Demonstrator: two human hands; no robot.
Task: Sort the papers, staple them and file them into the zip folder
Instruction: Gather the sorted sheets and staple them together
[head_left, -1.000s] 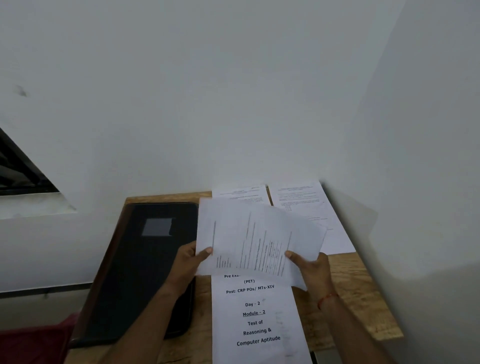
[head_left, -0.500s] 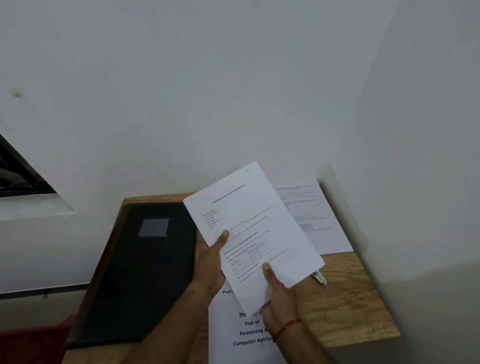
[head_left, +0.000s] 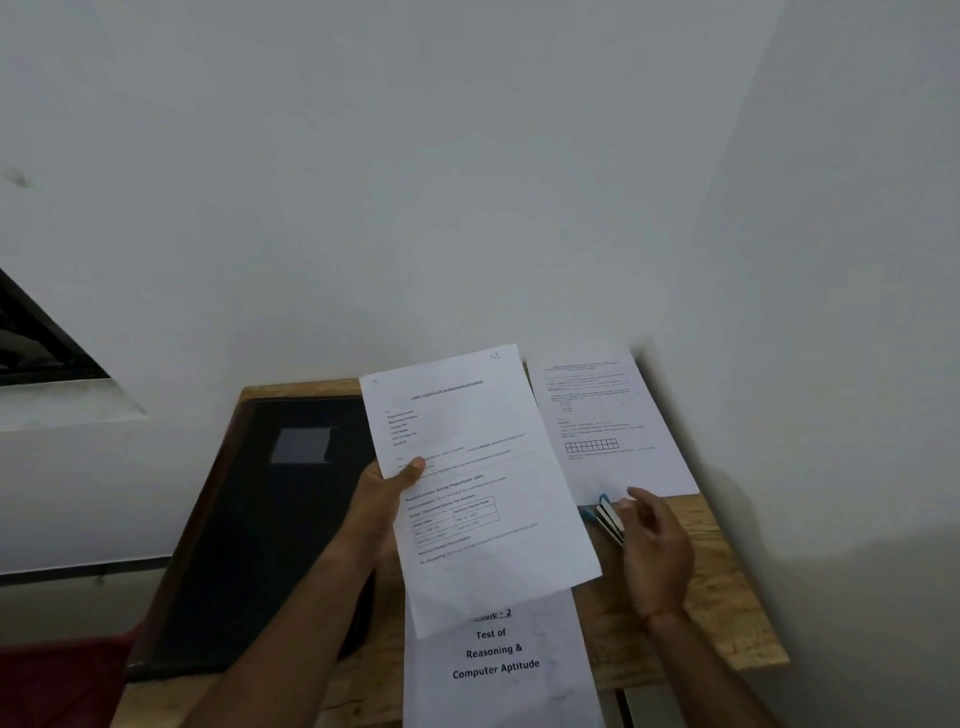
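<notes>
Papers (head_left: 483, 467) are being pinched above the desk (head_left: 717, 597) by the left hand (head_left: 379, 499), thumb on top. The right hand (head_left: 654, 551) is touching the stapler (head_left: 605, 517) with loosely curled fingers, grip unclear. Stapling and filing into the black zip folder (head_left: 270, 545) are waiting.

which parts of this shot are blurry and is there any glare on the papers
Head view: the right hand and the stapler beside it are motion-smeared; the sheet in the left hand is sharper, its small print soft; light dim and even, no glare.
</notes>
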